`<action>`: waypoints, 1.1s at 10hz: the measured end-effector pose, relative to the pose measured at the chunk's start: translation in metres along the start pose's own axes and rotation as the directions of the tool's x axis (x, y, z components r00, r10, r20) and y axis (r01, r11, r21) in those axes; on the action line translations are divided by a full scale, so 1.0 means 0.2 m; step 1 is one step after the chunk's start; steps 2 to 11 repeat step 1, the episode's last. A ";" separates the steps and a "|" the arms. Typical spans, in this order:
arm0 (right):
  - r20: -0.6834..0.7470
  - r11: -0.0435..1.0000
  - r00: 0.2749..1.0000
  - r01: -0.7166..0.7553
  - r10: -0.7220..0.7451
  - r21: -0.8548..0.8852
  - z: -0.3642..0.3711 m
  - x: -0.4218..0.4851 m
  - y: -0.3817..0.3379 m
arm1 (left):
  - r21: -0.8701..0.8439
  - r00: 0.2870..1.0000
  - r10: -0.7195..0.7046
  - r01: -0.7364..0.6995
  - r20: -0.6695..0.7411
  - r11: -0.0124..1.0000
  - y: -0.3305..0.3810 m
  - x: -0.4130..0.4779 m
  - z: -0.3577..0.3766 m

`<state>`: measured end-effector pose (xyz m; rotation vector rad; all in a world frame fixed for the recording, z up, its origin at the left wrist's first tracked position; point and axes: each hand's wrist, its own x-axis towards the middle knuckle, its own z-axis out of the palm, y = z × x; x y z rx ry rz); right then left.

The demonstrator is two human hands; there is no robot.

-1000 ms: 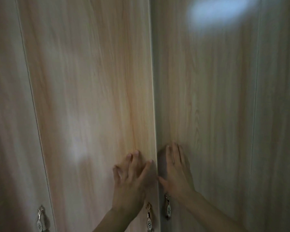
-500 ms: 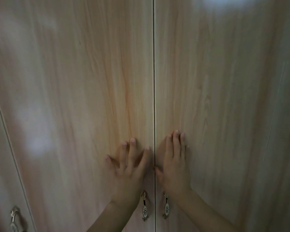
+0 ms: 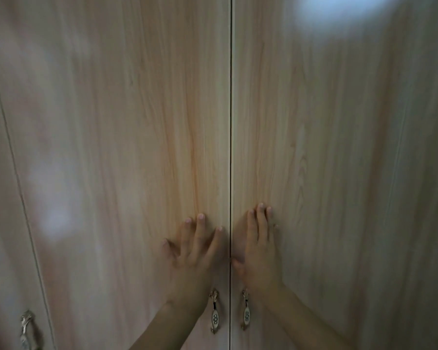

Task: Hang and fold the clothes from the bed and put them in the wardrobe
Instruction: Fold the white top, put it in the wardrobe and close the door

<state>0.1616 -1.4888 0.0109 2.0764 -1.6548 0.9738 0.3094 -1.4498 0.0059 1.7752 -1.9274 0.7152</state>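
As hands (image 3: 196, 261) (image 3: 259, 251) press flat, door edges (image 3: 230, 122) flush

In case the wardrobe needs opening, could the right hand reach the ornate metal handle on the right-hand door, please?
Probably yes: the right hand lies flat on the pale wooden door, and the ornate metal handle sits uncovered just below it.

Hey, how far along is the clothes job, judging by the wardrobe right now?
Done: the left door and right door meet at a thin seam, so both look shut. In hand: the left hand and right hand press flat on the doors, above the handles. Left: cannot tell; no clothes or bed are in view.
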 end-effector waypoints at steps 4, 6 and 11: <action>0.090 0.990 0.996 0.003 -0.016 0.144 -0.11 -0.02 0.01 | -0.124 0.996 -0.019 0.030 0.091 0.992 -0.02 -0.03 -0.08; 0.090 0.990 0.996 0.003 -0.016 0.144 -0.11 -0.02 0.01 | -0.124 0.996 -0.019 0.030 0.091 0.992 -0.02 -0.03 -0.08; 0.090 0.990 0.996 0.003 -0.016 0.144 -0.11 -0.02 0.01 | -0.124 0.996 -0.019 0.030 0.091 0.992 -0.02 -0.03 -0.08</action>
